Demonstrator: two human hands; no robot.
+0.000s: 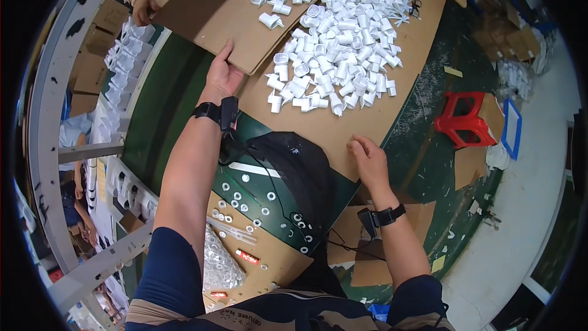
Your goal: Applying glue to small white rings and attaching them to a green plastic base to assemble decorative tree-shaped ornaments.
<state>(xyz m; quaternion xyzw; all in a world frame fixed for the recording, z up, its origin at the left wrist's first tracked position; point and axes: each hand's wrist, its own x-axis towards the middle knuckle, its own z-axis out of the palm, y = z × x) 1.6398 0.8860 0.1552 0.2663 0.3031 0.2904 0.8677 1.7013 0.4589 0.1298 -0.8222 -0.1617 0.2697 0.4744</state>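
Note:
My left hand [225,76] grips the near edge of a raised brown cardboard sheet [202,9], its thumb on top and the other fingers partly hidden. Several white plastic fittings [275,8] rest on that sheet. Beside it, a large heap of similar white fittings [343,49] lies on a lower cardboard sheet [343,132]. Over the lower sheet's near right edge is my right hand [370,162], its fingers curled together; whatever is inside them, if anything, is hidden. A black cloth [294,165] lies between my forearms.
Another person's hand [144,7] is at the raised sheet's far left corner. White rings [265,211] are scattered on the green tabletop [165,104] near me, beside a clear bag of rings [220,260]. A red stool [462,121] stands at right; a metal frame [92,279] runs along the left.

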